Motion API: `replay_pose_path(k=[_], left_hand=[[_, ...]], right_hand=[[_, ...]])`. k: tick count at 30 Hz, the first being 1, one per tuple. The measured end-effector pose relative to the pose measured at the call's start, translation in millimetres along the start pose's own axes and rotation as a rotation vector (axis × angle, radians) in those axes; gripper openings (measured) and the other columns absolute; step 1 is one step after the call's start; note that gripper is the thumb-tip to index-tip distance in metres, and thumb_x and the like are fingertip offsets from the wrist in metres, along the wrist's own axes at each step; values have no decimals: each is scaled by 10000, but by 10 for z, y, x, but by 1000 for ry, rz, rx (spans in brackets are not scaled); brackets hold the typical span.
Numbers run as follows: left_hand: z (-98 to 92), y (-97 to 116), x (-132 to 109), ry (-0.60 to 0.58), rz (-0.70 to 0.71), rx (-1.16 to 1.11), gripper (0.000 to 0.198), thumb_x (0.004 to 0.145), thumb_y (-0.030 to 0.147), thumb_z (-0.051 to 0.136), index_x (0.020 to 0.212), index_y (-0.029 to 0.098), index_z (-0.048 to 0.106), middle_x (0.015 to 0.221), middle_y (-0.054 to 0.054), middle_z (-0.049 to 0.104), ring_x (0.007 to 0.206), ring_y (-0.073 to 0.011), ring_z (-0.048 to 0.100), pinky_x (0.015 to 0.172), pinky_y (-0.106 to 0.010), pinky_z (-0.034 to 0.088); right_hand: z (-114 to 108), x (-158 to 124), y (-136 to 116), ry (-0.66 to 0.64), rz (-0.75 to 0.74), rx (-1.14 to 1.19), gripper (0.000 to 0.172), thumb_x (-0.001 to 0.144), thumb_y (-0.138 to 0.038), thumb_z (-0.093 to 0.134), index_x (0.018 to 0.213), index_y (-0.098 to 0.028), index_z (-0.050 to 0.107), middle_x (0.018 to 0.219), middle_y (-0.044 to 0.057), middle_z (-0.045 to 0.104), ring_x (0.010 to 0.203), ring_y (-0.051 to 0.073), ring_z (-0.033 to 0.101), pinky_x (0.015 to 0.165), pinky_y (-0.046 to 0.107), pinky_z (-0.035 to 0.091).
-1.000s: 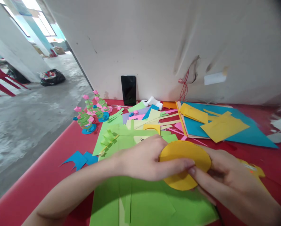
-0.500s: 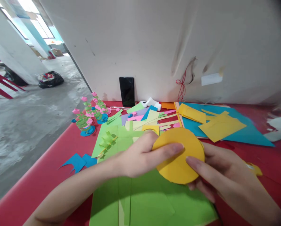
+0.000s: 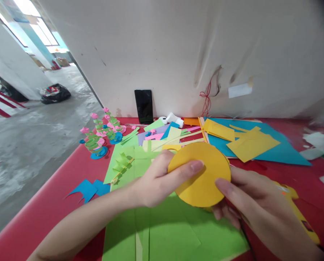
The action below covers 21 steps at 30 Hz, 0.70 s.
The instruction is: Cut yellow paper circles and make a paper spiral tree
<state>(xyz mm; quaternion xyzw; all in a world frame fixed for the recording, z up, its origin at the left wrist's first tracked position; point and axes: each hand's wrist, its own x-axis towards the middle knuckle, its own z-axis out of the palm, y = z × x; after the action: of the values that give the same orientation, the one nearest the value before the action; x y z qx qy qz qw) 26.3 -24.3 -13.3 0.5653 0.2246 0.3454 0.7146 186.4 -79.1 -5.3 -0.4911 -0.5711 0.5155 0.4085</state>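
Observation:
I hold a yellow paper disc (image 3: 202, 177) upright above the red table (image 3: 55, 203), its face turned towards me. My left hand (image 3: 156, 181) pinches its left edge, thumb across the face and fingers behind. My right hand (image 3: 249, 203) grips its lower right edge, thumb on the face. Below the disc lies a large green paper sheet (image 3: 167, 235).
Paper spiral trees (image 3: 96, 139) stand at the table's left edge, blue scraps (image 3: 87, 188) nearer me. Mixed coloured strips (image 3: 162, 139), a blue sheet (image 3: 270, 150) with yellow pieces (image 3: 250, 145), a black phone (image 3: 144, 106) against the wall, and a yellow tool (image 3: 300, 214) beside my right hand.
Both hands have lifted the yellow disc off the green sheet and tilted it upright to face me. My view has shifted slightly to the right.

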Motion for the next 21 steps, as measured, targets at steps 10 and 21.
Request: replay_pose_path(k=[10,21], left_hand=[[9,-69,-6,208,34,-2,250,797,411,590,726,185,668,660,22,643,587,-77,567,533,-132,477],[-3,-94,8,135,171,179,274,863,406,488,740,195,612,668,17,624,599,-90,566,546,-162,485]], right_hand=[[-16,6,-26,-56,-72,-176,178,788,-249,480,617,-199,482,501,-50,476,419,57,395,363,158,314],[-31,13,61,-49,-52,-262,216,806,-281,498,607,-197,490,518,-29,513,413,70,442,359,164,366]])
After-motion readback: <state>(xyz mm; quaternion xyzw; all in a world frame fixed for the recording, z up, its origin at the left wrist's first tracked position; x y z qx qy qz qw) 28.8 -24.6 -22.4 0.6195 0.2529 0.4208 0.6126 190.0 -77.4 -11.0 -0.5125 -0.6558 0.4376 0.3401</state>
